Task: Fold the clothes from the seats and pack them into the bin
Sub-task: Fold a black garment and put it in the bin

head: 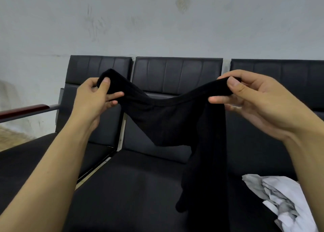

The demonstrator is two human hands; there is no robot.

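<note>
We hold a black, finely ribbed knit garment [168, 124] in the air above the middle seat of a row of black padded seats [177, 75] that stands against a pale, scuffed plaster wall [157, 21]. Our left hand [93, 98] pinches one upper corner of the garment, with the thumb pressed on the fabric from the front and the fingers closed behind it. Our right hand [254, 95] grips the opposite upper corner in the same manner, thumb on top and fingers curled beneath. Both hands are closed on the cloth and well apart from each other, so the upper hem sags in a shallow curve between them. Below the right hand, a long section of the garment hangs down and reaches the seat cushion; whether it rests there we cannot tell, since black fabric blends with black upholstery. A crumpled white and grey cloth [280, 202] lies on the seat at lower right, beside the hanging section. A dark red wooden armrest on a grey metal bar [26, 109] projects at the left end of the row.
</note>
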